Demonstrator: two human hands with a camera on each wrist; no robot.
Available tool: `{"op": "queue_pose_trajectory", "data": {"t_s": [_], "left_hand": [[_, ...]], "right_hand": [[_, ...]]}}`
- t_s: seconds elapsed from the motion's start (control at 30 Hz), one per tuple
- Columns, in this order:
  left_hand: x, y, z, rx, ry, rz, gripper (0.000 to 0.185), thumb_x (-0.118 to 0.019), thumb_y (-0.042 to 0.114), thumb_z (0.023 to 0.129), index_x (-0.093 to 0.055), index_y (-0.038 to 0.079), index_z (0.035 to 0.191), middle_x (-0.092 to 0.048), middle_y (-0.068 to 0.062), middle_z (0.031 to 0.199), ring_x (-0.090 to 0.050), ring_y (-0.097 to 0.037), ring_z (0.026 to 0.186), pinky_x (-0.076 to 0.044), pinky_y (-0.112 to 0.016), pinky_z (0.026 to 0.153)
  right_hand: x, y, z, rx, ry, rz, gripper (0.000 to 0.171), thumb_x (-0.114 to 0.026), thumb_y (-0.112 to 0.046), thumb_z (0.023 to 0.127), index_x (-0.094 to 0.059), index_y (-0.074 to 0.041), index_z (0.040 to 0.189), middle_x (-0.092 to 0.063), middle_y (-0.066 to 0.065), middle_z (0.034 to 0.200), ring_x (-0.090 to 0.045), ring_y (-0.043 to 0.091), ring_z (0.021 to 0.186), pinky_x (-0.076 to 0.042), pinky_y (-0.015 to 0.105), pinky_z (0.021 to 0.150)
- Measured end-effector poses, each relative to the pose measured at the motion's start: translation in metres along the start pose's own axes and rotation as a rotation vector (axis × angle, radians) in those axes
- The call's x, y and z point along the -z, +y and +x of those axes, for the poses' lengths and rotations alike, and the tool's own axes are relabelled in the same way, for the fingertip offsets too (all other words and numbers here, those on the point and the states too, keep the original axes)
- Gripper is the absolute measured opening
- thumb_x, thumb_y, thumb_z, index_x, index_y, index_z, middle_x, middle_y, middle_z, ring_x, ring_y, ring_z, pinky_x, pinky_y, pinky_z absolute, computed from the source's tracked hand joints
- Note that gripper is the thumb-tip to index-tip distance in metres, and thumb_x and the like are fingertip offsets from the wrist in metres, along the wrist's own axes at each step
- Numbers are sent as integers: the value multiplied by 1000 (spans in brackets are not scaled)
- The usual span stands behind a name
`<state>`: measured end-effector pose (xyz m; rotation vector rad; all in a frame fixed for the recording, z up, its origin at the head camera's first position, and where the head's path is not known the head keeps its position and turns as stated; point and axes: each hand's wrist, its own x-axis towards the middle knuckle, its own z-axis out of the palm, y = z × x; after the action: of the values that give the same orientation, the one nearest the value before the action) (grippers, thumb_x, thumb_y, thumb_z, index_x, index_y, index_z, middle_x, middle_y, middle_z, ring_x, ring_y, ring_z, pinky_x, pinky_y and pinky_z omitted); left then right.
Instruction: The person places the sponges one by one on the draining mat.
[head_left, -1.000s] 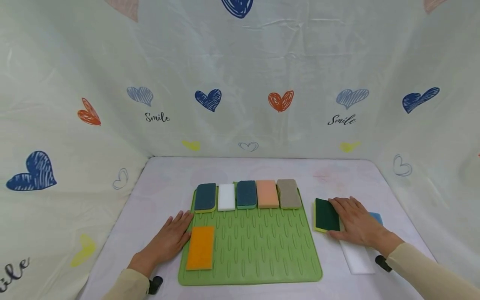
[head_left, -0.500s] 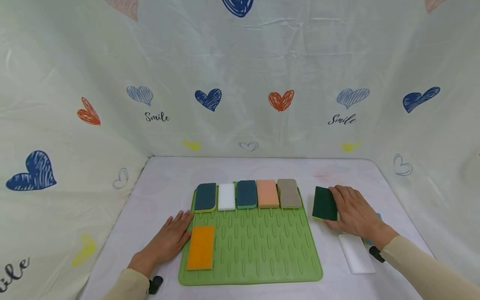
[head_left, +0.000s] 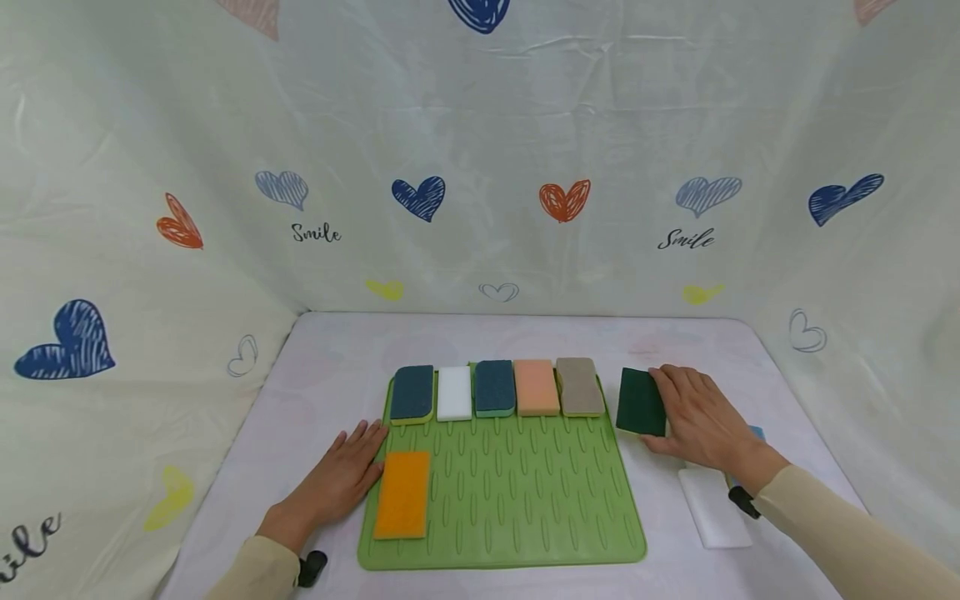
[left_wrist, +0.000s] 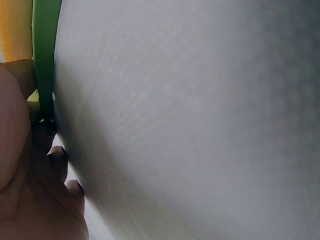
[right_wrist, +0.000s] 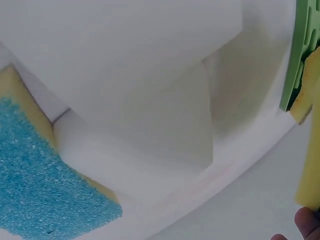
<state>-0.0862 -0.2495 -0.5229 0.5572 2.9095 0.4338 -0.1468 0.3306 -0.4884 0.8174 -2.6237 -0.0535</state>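
Note:
My right hand point(head_left: 701, 421) grips a scouring sponge point(head_left: 641, 402) with a dark green face, thumb at the near edge and fingers at the far edge. The yellow side of this sponge point(right_wrist: 309, 170) shows at the right of the right wrist view. It is held just right of a green ridged mat point(head_left: 525, 492). My left hand point(head_left: 330, 483) rests flat at the mat's left edge, fingers straight. Beside its thumb lies an orange sponge point(head_left: 402, 496) on the mat.
Along the mat's back edge stand a blue-topped sponge point(head_left: 412, 393), a white one point(head_left: 453, 393), another blue-topped sponge point(head_left: 495, 387), a peach one point(head_left: 536, 387) and a grey one point(head_left: 580, 387). White blocks point(head_left: 712, 508) and a blue sponge point(right_wrist: 45, 180) lie under my right forearm.
My right hand has lifted the green sponge off the right side of the table and moved it away from me, then left toward the mat. My left hand stays put.

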Motion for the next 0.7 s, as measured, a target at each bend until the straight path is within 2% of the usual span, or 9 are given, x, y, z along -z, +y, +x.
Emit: {"op": "queue_pose_trajectory", "data": {"t_s": [0.3,0.47,0.7], "left_hand": [[1,1,0,-1,-1,-1,62,-56,27,110,-36,1,163,-39,-19,168,-32,-44,157,-24,-67,125],[0,0,0,-2,1,2,62,-55,28,110,-36,1,163,-39,-19,168,-32,-44,157,-25,-67,125],[-2,-1,1,0,4,5,62,-55,28,111,-36,1,163,-40,-18,168,-32,-44,157,-25,-67,126]], "right_hand": [[3,-11,11,3,-9,12,105,-87,-59,72,-47,9,143,-55,27,133,-55,42,120,-49,59,103],[2,-20,17,7,-17,27,106,-87,-60,73,-47,9,144,-55,26,134,-55,42,123,-47,59,105],[1,-31,25,49,14,40,111,-89,-61,71,-46,9,145,-56,26,133,-55,42,123,-47,60,103]]}}
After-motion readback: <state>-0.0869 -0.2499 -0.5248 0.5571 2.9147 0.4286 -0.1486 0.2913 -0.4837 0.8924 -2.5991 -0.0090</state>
